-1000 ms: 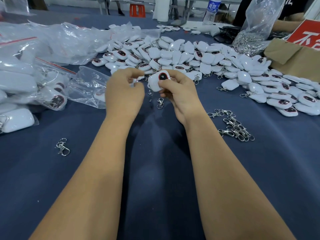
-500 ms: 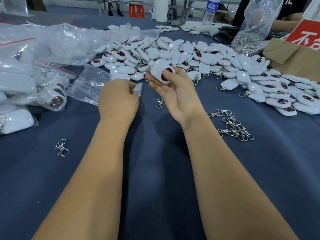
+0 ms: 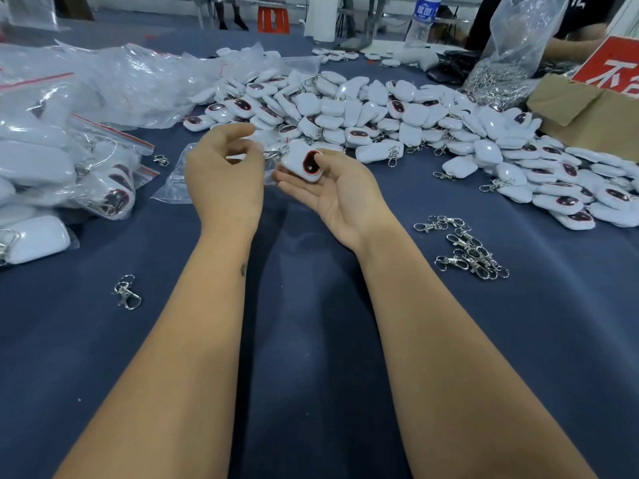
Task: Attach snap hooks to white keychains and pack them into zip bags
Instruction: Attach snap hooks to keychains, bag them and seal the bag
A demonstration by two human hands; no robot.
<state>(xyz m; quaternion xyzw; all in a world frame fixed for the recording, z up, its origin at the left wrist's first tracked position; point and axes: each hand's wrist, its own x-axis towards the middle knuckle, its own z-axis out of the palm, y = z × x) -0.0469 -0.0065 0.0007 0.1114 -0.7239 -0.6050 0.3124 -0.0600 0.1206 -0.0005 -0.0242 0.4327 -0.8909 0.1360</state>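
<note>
My right hand (image 3: 340, 197) lies palm up and holds a white keychain (image 3: 296, 161), its thumb on the dark red-rimmed window. A metal snap hook (image 3: 275, 154) hangs off the keychain's left end. Just to the left, my left hand (image 3: 224, 188) has curled fingers that pinch the edge of a clear zip bag (image 3: 172, 183); the rest of the bag trails behind that hand onto the blue cloth. A big heap of loose white keychains (image 3: 380, 112) lies beyond both hands.
Loose snap hooks (image 3: 466, 250) lie in a cluster at my right, and a single hook (image 3: 126, 292) at my left. Filled zip bags (image 3: 52, 167) pile up at the far left. A cardboard box (image 3: 587, 112), a bag of hooks (image 3: 501, 74) and a water bottle (image 3: 420, 19) stand at the back right.
My left hand left the keychain, took the zip bag and lifted it toward the middle. My right hand turned palm up with the keychain and came closer to the bag.
</note>
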